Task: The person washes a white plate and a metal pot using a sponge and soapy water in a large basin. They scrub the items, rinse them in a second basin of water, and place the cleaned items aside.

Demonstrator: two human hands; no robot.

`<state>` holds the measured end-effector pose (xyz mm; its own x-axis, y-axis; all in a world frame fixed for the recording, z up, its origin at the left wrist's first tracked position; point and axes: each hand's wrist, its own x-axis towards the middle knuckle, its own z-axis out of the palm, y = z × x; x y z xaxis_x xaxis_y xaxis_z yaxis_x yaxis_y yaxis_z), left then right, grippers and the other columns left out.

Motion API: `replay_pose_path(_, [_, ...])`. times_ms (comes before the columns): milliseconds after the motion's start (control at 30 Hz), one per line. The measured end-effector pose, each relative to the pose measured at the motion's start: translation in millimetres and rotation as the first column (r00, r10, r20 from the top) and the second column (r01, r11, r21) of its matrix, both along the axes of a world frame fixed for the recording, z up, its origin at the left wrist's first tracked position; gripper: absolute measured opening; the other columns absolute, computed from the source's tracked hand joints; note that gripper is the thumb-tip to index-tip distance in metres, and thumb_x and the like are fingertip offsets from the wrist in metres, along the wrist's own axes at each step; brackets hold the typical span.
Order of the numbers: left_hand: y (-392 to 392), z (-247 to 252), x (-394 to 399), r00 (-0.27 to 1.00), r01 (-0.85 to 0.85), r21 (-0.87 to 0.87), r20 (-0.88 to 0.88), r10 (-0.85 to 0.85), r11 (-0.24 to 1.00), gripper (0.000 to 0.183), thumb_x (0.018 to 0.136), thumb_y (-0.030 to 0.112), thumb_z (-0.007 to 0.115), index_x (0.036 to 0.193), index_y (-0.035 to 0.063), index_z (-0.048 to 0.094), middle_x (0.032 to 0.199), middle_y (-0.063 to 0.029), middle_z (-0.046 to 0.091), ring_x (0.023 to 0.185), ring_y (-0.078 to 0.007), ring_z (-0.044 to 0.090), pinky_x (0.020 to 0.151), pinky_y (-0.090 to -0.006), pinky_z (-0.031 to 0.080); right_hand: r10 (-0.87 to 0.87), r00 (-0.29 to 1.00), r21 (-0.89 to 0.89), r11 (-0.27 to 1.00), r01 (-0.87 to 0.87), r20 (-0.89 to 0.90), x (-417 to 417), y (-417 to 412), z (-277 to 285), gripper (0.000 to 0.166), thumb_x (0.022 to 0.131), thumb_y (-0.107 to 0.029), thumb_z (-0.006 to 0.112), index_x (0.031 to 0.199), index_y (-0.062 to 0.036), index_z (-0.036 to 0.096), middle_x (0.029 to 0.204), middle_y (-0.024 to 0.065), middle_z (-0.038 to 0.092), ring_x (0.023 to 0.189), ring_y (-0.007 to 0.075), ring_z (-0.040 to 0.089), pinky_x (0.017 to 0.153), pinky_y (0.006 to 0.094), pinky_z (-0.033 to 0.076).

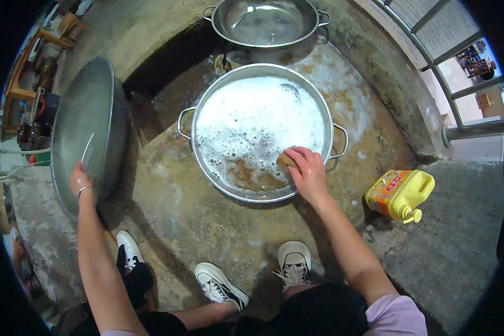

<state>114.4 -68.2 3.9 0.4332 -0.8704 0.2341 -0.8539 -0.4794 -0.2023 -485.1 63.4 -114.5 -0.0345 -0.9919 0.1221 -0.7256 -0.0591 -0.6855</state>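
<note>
A round two-handled metal basin (260,134) full of foamy water stands on the concrete floor before me. My right hand (308,170) grips a brown sponge or pad (286,160) over the foam at the basin's lower right edge. At the left, my left hand (82,180) holds a thin, pale dish (88,149), seen nearly edge-on, above a large deep metal basin (82,101) of cloudy water. At the top, another two-handled metal basin (269,25) holds water and a metal spoon or ladle (244,16).
A yellow detergent jug (399,195) lies tilted on the concrete at the right. A dark recess (172,63) runs behind the foamy basin. Another person's shoe (129,248) is at lower left. A metal window frame (441,80) rises at the upper right.
</note>
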Motion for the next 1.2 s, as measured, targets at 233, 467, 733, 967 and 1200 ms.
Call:
replay_pose_path(233, [10.9,-95.1,-302.3,0.397,0.877,-0.063,-0.461,-0.794,0.476,0.048,0.073,0.004,0.054,0.120,0.0044,0.045,0.125,-0.0164,0.045,0.119,-0.0314,0.039,0.100,-0.0406,0.031,-0.155,0.975,0.010,0.987,0.159,-0.156,-17.3,-49.1,-13.4,0.059,0.068,-0.014,0.064,0.123,-0.0102,0.043,0.122,0.0226,0.040,0.106,0.0379,0.045,0.088,0.0430,0.039])
replay_pose_path(467, [-12.8,-161.6,-457.8,0.600,0.738,0.183,-0.619,-0.507,0.650,0.059,0.072,0.021,0.060,0.123,0.0003,0.038,0.128,-0.0147,0.038,0.123,-0.0318,0.028,0.099,-0.0454,0.027,-0.290,0.859,0.563,0.827,0.003,0.421,-39.5,-155.3,-27.0,0.065,0.072,-0.028,0.061,0.130,-0.0075,0.038,0.121,0.0156,0.049,0.105,0.0213,0.050,0.088,0.0295,0.039])
replay_pose_path(733, [-8.1,-178.3,-458.6,0.645,0.645,0.178,-0.648,-0.405,0.743,0.036,0.071,0.009,0.059,0.104,0.0021,0.048,0.112,-0.0155,0.049,0.104,-0.0319,0.046,0.089,-0.0378,0.039,-0.225,0.829,0.391,0.920,0.009,0.512,-9.6,-143.5,-32.2,0.048,0.072,-0.024,0.058,0.113,0.0003,0.053,0.108,0.0180,0.057,0.100,0.0269,0.054,0.086,0.0314,0.041])
replay_pose_path(967, [31.8,-184.6,-493.8,0.648,0.585,0.374,-0.749,-0.137,0.720,0.025,0.077,0.006,0.050,0.101,-0.0001,0.049,0.100,-0.0231,0.056,0.087,-0.0349,0.059,0.078,-0.0428,0.046,-0.314,0.914,0.248,0.936,0.251,0.257,-35.8,-138.9,-10.2,0.037,0.074,-0.026,0.058,0.105,-0.0052,0.059,0.106,0.0191,0.056,0.102,0.0318,0.052,0.090,0.0356,0.039])
replay_pose_path(1200, [50.7,-126.3,-495.9,0.492,0.483,0.161,-0.863,-0.114,0.861,0.024,0.083,0.013,0.038,0.098,0.0022,0.054,0.086,-0.0245,0.060,0.088,-0.0397,0.057,0.078,-0.0464,0.043,-0.279,0.830,0.192,0.959,0.210,0.483,-73.2,-117.8,-6.3,0.038,0.076,-0.019,0.056,0.111,-0.0055,0.054,0.111,0.0185,0.054,0.102,0.0309,0.051,0.088,0.0366,0.040])
